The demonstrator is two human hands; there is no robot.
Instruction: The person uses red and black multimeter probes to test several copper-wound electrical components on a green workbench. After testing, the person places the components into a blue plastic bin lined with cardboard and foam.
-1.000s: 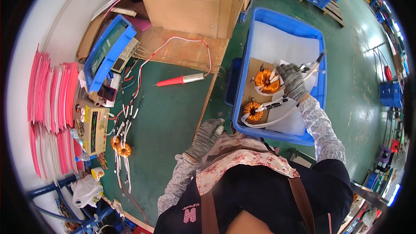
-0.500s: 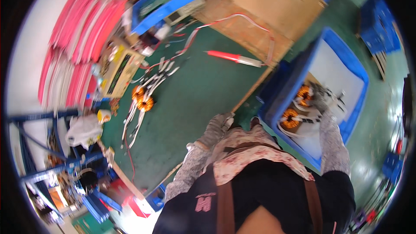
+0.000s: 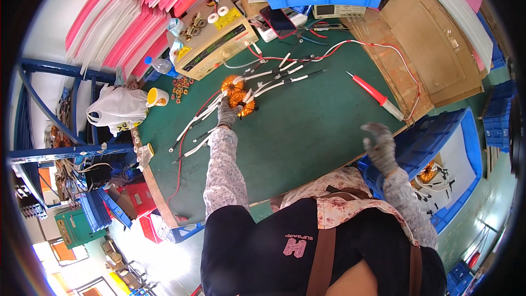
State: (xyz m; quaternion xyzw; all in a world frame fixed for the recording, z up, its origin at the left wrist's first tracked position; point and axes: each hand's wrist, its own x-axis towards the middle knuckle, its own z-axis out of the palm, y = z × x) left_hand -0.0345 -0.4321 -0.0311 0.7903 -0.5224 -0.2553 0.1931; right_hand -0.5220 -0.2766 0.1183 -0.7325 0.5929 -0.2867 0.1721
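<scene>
On a green work mat (image 3: 307,126), a person's gloved left hand (image 3: 226,113) closes around a copper-wound toroid coil (image 3: 244,104) with white-sleeved leads, a second coil (image 3: 232,84) lying just beside it toward a beige bench instrument (image 3: 216,44). The gloved right hand (image 3: 379,145) hovers open and empty, fingers spread, above the mat's near edge, next to a blue plastic bin (image 3: 466,148) holding more orange coils (image 3: 427,172). A red-handled probe (image 3: 377,94) rests on the mat near sheets of cardboard (image 3: 422,33), well apart from both hands.
</scene>
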